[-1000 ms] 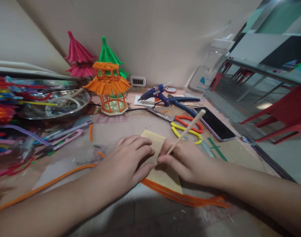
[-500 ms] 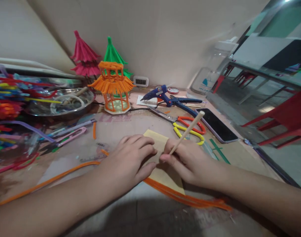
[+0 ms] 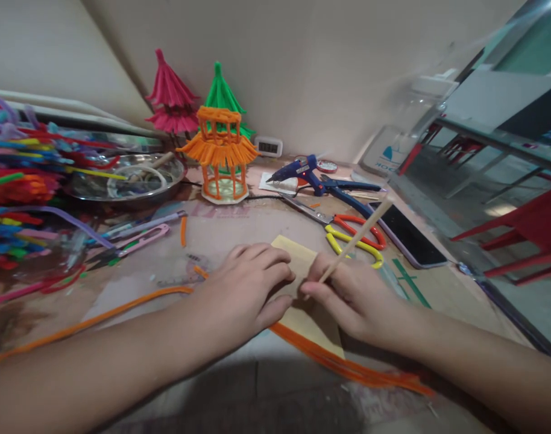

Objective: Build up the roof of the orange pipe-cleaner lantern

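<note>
My right hand (image 3: 354, 295) pinches a slim, pale wooden stick (image 3: 359, 238), gripped like a pencil and slanting up to the right. Its lower tip is hidden by the fingers. Under both hands lies a piece of yellow paper (image 3: 318, 328). My left hand (image 3: 257, 283) rests palm down on the paper's left side, fingers stretched and slightly bent, holding nothing I can see. Orange pipe cleaners (image 3: 348, 366) run beneath the paper's near edge, and another long orange pipe cleaner (image 3: 135, 307) passes by my left forearm.
Pagoda-like pipe-cleaner models, including an orange one (image 3: 223, 150), stand at the back. Behind my hands lie scissors (image 3: 327, 220), a glue gun (image 3: 298, 172), pliers (image 3: 348, 187) and a phone (image 3: 409, 235). Left are a metal bowl (image 3: 131, 196), colourful pipe cleaners (image 3: 17, 181) and a pink cutter (image 3: 144, 238).
The view has turned slightly left, so everything sits further right in the picture. The stick leans a little lower to the right. My left hand stays on the paper.
</note>
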{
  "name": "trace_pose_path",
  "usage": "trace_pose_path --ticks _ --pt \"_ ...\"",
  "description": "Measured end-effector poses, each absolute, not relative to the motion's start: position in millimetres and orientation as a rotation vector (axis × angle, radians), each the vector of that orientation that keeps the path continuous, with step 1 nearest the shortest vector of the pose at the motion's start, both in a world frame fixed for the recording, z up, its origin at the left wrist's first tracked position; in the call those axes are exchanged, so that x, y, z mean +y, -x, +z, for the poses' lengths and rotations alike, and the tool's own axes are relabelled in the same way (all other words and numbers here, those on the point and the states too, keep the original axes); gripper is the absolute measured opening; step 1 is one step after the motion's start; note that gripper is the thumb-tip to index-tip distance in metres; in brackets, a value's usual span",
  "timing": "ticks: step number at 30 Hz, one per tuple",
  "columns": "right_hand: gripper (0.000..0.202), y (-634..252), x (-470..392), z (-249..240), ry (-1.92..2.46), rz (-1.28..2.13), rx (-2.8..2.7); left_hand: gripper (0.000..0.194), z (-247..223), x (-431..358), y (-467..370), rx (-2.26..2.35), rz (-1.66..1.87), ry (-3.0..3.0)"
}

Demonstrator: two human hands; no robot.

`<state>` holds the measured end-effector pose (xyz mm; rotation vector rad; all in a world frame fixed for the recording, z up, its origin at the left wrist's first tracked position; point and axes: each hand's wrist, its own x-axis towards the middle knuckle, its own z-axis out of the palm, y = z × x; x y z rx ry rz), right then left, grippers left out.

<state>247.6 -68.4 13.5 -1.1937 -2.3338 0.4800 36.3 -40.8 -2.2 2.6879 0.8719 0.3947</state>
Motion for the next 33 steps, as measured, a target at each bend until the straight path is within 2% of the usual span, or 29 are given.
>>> trace_pose_path --ticks 33 --pt "0.019 -246.3 -70.9 10.7 1.207 0.410 -2.342 0.022 -4.3 -41.7 -36.4 0.873 0.420 -2.702"
